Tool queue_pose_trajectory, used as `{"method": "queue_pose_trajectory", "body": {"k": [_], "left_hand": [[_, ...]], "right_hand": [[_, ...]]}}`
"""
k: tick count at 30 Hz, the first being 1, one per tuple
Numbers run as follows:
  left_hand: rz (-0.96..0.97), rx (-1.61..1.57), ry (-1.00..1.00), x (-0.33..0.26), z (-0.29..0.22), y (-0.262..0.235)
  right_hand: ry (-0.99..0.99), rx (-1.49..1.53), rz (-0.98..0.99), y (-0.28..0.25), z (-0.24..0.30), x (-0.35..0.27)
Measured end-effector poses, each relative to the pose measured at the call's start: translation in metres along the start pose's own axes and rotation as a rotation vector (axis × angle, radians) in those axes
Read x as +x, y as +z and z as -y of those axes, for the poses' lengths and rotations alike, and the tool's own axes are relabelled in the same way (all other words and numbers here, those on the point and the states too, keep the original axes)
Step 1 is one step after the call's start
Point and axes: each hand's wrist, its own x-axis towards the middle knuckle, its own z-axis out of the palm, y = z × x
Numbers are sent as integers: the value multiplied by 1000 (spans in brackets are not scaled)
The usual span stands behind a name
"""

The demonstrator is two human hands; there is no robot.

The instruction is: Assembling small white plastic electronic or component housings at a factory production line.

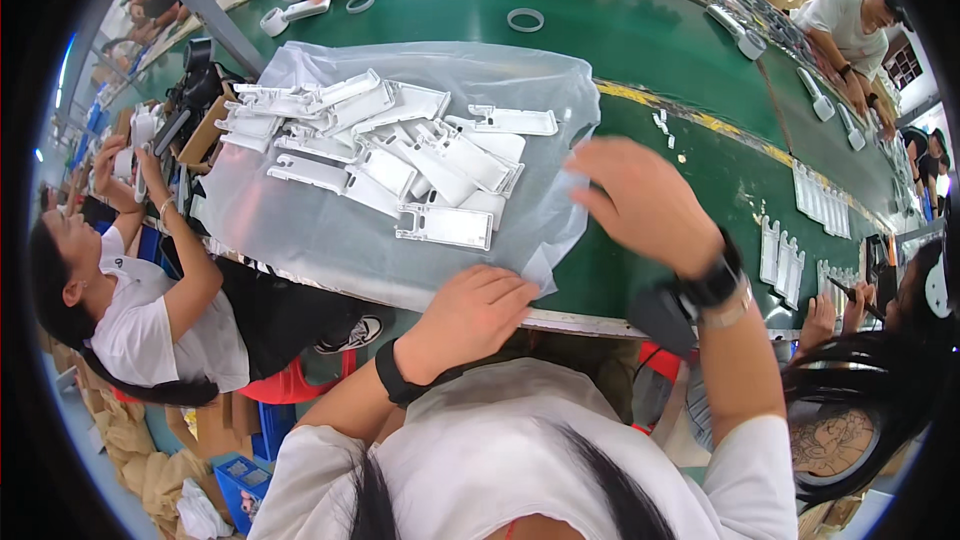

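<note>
A translucent plastic bag (330,240) lies spread on the green table in front of me. On it is a loose pile of flat white plastic parts (385,165) with notched ends. My left hand (470,315) is at the bag's near edge, fingers pressed together against the plastic; their tips are partly hidden. Above the bag's right edge is my right hand (640,200), its thumb and fingers apart and close to the plastic, with no part between them. Both wrists wear black bands.
White rings (525,20) lie on the far belt. Small white scraps (662,127) and rows of white parts (783,260) sit to the right, where another person works. A seated person (150,310) at left holds a white piece. A metal post (200,5) rises at the far left.
</note>
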Motion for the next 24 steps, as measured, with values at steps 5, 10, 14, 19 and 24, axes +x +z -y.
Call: {"method": "queue_pose_trajectory", "body": {"k": [5, 10, 14, 19, 24], "left_hand": [[-37, -190, -191, 7, 0, -24], [-217, 148, -303, 18, 49, -66], [11, 448, -145, 58, 71, -80], [389, 512, -26, 81, 89, -72], [402, 540, 76, 91, 88, -78]], "right_hand": [[5, -42, -116, 78, -69, 65], [134, -216, 180, 62, -63, 56], [231, -52, -103, 20, -32, 16], [418, -85, -234, 14, -30, -89], [542, -418, -136, 33, -20, -140]]}}
